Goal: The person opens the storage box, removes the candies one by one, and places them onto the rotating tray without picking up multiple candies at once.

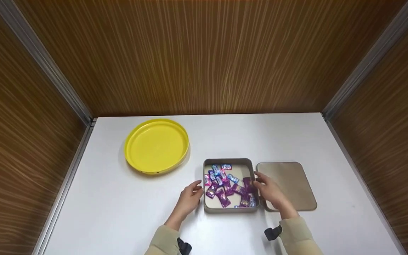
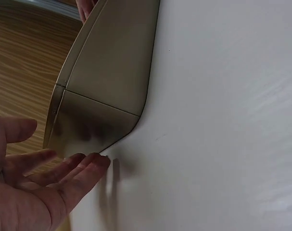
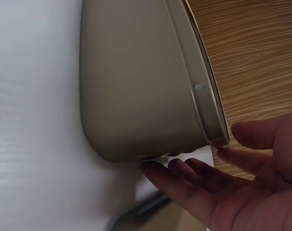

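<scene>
Left hand (image 1: 188, 199) and right hand (image 1: 271, 191), fingers loosely extended, flank a tin (image 1: 230, 210), a lid (image 1: 292, 184) toward the tabletop's (image 1: 119, 219) right edge.

A round yellow tray (image 1: 157, 146) lies near the far left corner of the white bench (image 1: 225, 138). A wood-grain back panel (image 1: 207, 56) stands along the far edge; wood-grain side panels (image 1: 20, 124) flank the left and right edges. Grey metal strips (image 1: 45, 60) rise at both far corners.
</scene>
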Available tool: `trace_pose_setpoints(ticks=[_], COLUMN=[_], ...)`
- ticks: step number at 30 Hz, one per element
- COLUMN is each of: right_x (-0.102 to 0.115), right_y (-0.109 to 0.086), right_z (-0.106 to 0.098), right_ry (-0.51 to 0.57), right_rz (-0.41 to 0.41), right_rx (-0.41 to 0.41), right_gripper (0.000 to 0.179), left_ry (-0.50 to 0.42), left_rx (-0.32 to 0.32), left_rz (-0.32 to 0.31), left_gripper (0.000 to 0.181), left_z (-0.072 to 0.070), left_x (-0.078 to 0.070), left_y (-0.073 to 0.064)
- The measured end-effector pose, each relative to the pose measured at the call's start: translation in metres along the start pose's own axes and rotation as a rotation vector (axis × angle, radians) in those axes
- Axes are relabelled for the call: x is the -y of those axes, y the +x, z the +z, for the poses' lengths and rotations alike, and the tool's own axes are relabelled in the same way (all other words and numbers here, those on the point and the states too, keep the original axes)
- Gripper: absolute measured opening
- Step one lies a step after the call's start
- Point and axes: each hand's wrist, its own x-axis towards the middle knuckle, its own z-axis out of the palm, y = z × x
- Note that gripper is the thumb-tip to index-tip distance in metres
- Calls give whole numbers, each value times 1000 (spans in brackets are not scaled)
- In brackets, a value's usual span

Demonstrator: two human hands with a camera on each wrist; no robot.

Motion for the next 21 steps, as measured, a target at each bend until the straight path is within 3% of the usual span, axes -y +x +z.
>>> trace_pose_setpoints(ticks=[9,14,21], right_x=[-5,-3,4], right_y=[3,5,9], right_z=[-2,-2,3], right_ry=[120,142,152], right_rz=[42,38,27], right_rx=[26,24,32], right_gripper=[53,52,52], left_ry=[-13,-1,38], left_rx=[10,-4,-44], left_rz=[13,25,-9], left_gripper=[44,43,42], left_z=[6,8,7], left_x=[-1,-1,-4], left_y=[-1,3,6])
